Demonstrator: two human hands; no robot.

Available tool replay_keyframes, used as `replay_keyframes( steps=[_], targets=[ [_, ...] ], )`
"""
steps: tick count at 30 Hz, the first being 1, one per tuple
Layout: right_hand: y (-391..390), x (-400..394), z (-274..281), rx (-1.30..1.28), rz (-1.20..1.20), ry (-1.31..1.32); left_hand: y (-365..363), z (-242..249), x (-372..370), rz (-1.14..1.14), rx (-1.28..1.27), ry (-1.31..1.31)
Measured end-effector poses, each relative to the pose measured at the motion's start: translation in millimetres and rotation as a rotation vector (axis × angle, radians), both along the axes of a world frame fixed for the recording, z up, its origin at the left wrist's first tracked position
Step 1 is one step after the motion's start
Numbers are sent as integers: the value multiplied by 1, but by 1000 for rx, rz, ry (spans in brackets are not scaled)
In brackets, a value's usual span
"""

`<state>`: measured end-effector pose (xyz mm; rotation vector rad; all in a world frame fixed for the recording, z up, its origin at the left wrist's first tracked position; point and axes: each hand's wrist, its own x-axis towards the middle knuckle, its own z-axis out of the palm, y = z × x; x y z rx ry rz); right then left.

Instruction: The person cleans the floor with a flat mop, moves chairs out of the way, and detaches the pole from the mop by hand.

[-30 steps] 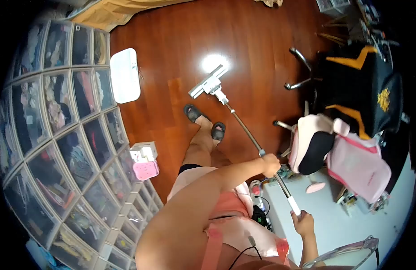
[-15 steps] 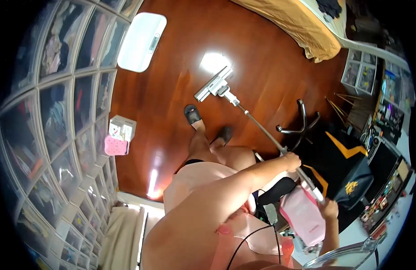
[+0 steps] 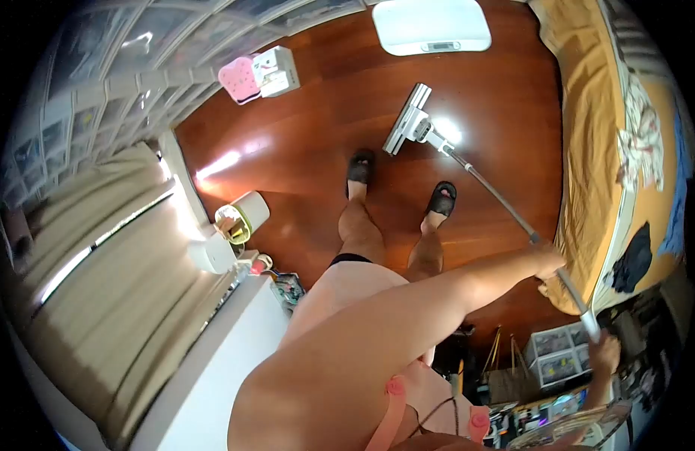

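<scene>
A mop with a long metal pole (image 3: 501, 197) slants from the lower right up to its flat white and grey head (image 3: 409, 120), which rests on the wooden floor. My left hand (image 3: 549, 263) is wrapped round the middle of the pole. Farther down, at the pole's white end, my right hand (image 3: 604, 353) is closed on the handle. My feet in dark slippers (image 3: 442, 200) stand on the floor to the left of the pole.
A white scale (image 3: 431, 26) lies at the top. Clear drawers (image 3: 155, 45), a white box (image 3: 276, 71) and a pink item (image 3: 239, 80) are upper left. A bin (image 3: 246, 216) stands by the curtain. The bed (image 3: 588, 150) with an orange cover is at right.
The view has turned, bringing the bed to the right side and the curtain and bin into view at left. My feet are farther apart. Both hands still hold the mop.
</scene>
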<state>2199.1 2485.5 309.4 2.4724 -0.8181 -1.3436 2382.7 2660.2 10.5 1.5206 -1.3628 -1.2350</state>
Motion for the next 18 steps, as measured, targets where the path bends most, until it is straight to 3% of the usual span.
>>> replay_keyframes(
  steps=[1,5,6,7,12,13,18],
  targets=[
    [-24,58,-1,63,-61,89,-21,-4,20,-1,58,8],
    [-116,137,-17,-18,373,4,-43,-12,109,279,6,-48],
    [-106,184,-22,-11,255,91,-32,-14,127,312,10,-69],
    [-81,234,-31,-10,135,168,-17,-19,148,343,12,-101],
    [23,362,-100,93,350,78,114,-58,258,546,120,-237],
    [59,391,-112,179,284,36,150,-67,274,593,136,-239],
    [257,497,-161,221,454,-44,370,-83,372,776,205,-289]
  ],
)
